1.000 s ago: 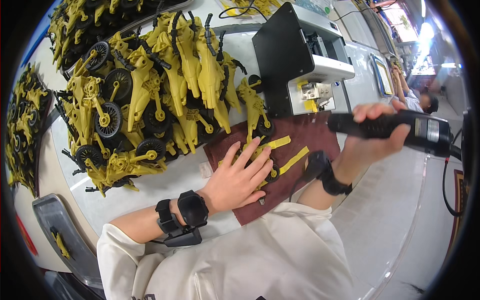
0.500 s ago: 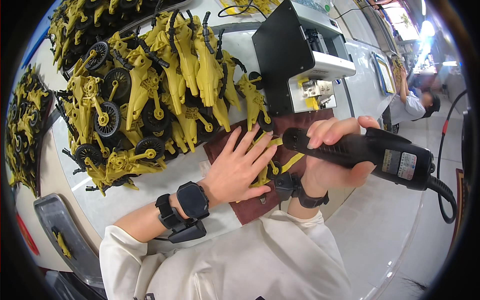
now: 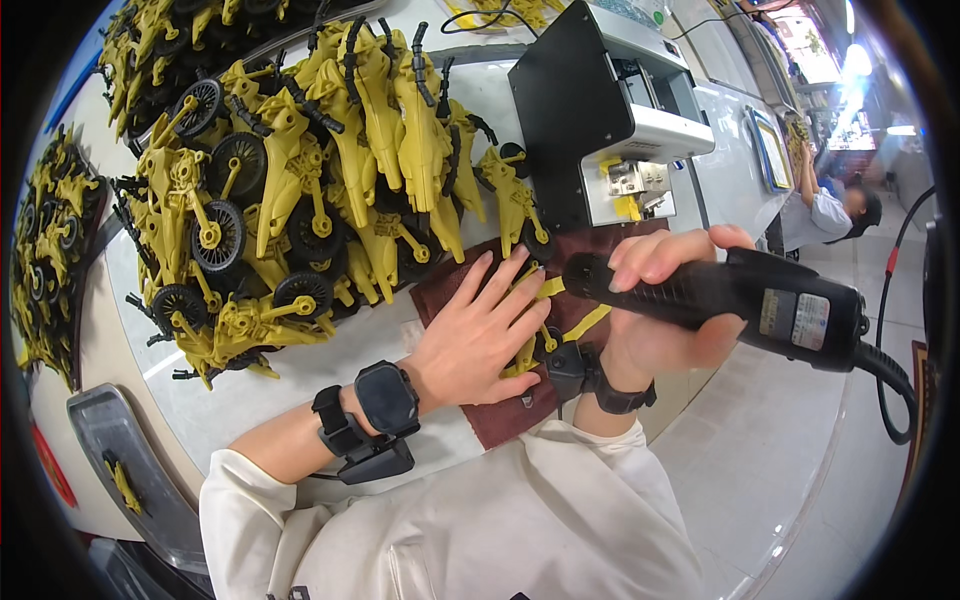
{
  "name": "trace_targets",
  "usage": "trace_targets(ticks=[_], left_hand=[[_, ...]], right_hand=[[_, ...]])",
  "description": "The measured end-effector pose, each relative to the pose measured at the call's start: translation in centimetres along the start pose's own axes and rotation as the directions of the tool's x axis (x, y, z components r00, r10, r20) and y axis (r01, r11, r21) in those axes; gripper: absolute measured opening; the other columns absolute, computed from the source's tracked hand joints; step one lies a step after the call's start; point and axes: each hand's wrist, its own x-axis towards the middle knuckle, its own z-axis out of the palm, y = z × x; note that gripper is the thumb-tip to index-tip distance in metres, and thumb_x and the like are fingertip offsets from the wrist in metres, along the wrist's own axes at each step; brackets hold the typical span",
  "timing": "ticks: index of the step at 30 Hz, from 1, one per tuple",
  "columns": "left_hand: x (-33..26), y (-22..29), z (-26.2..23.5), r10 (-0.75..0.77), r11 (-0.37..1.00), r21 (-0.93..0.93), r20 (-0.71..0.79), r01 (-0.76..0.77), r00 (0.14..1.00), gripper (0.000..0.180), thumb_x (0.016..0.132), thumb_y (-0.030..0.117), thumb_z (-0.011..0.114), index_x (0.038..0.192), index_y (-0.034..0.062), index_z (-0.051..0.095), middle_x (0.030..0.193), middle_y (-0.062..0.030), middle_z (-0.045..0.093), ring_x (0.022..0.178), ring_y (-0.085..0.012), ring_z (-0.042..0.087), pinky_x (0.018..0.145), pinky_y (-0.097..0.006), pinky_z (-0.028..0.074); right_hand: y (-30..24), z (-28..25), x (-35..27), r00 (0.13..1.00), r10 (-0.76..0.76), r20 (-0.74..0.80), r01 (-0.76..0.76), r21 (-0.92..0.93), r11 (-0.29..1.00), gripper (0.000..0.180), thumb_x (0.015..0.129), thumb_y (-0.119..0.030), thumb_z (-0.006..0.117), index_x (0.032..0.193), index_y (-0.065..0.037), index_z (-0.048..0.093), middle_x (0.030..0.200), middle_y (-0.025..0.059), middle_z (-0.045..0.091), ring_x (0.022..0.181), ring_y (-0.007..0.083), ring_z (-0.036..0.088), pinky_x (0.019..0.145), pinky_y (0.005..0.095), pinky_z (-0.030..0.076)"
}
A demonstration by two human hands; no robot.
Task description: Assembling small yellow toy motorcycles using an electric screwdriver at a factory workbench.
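Observation:
My right hand (image 3: 650,345) is wrapped around a black corded hand tool (image 3: 740,300) that looks like a hot-air gun. Its round front end points left, close to the fingertips of my left hand (image 3: 475,345). That left hand lies palm down with the fingers stretched and spread. Beneath its fingers is a yellow toy motorcycle (image 3: 527,352), mostly hidden, with a thin yellow part (image 3: 588,322) sticking out to the right. A dark red cloth (image 3: 497,425) lies under them on the table.
Many yellow toy motorcycles with black wheels (image 3: 290,190) are heaped at the left. A black and white machine (image 3: 570,110) stands beyond the cloth. A grey tray (image 3: 150,500) lies lower left. The tool's cord (image 3: 885,375) loops at right. Another person (image 3: 820,210) sits far right.
The black tool has tilted very slightly, its rear end a little higher. My left hand stays spread in almost the same place.

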Motion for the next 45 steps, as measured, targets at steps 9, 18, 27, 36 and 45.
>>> trace_targets(ticks=[9, 18, 27, 36, 45], left_hand=[[-0.1, 0.0, 0.1, -0.004, 1.000, 0.006, 0.001, 0.004, 1.000, 0.070, 0.068, 0.044, 0.071, 0.121, 0.0034, 0.051, 0.130, -0.0170, 0.043, 0.132, -0.0417, 0.028, 0.106, -0.056, 0.023], [0.0, -0.1, 0.0, 0.007, 1.000, 0.000, -0.004, -0.007, 1.000, 0.070, 0.069, 0.045, 0.070, 0.121, 0.0024, 0.051, 0.129, -0.0166, 0.044, 0.131, -0.0395, 0.030, 0.106, -0.055, 0.023], [0.1, -0.1, 0.0, 0.009, 0.998, 0.055, 0.044, -0.011, 0.999, 0.073, 0.070, 0.048, 0.068, 0.123, 0.0033, 0.048, 0.130, -0.0158, 0.044, 0.129, -0.0374, 0.033, 0.106, -0.054, 0.024], [0.0, 0.3, 0.3, -0.005, 0.991, 0.133, 0.037, 0.000, 0.999, 0.070, 0.072, 0.051, 0.066, 0.123, 0.0055, 0.050, 0.135, -0.0162, 0.042, 0.130, -0.0363, 0.032, 0.106, -0.055, 0.024], [-0.3, 1.0, 0.6, 0.045, 0.986, 0.159, 0.004, -0.045, 0.999, 0.069, 0.073, 0.046, 0.067, 0.126, 0.0054, 0.047, 0.135, -0.0193, 0.039, 0.130, -0.0371, 0.031, 0.107, -0.053, 0.023]], right_hand=[[1.1, 0.1, 0.1, 0.999, 0.040, -0.029, -0.042, -0.051, 0.998, 0.062, 0.087, -0.058, 0.047, 0.117, -0.005, 0.037, 0.072, 0.0090, 0.052, 0.052, 0.0214, 0.052, 0.053, 0.0367, 0.045], [2.1, -0.2, 0.4, 0.990, 0.142, -0.005, -0.142, -0.002, 0.990, 0.057, 0.085, -0.056, 0.053, 0.111, -0.007, 0.040, 0.071, 0.0085, 0.053, 0.052, 0.0212, 0.053, 0.053, 0.0344, 0.044], [2.0, 0.9, 0.5, 0.982, 0.184, -0.036, -0.187, -0.068, 0.980, 0.064, 0.083, -0.059, 0.056, 0.113, -0.005, 0.039, 0.072, 0.0074, 0.053, 0.053, 0.0192, 0.051, 0.055, 0.0346, 0.044], [-2.8, -4.8, 7.3, 0.891, -0.212, -0.401, 0.133, -0.216, 0.967, 0.066, 0.084, -0.063, 0.047, 0.113, -0.003, 0.042, 0.065, 0.0082, 0.055, 0.050, 0.0202, 0.052, 0.051, 0.0323, 0.045], [-3.6, -3.9, 2.4, 0.946, 0.015, -0.325, -0.077, -0.181, 0.981, 0.066, 0.084, -0.061, 0.052, 0.114, -0.002, 0.042, 0.067, 0.0085, 0.052, 0.048, 0.0203, 0.050, 0.050, 0.0338, 0.043]])
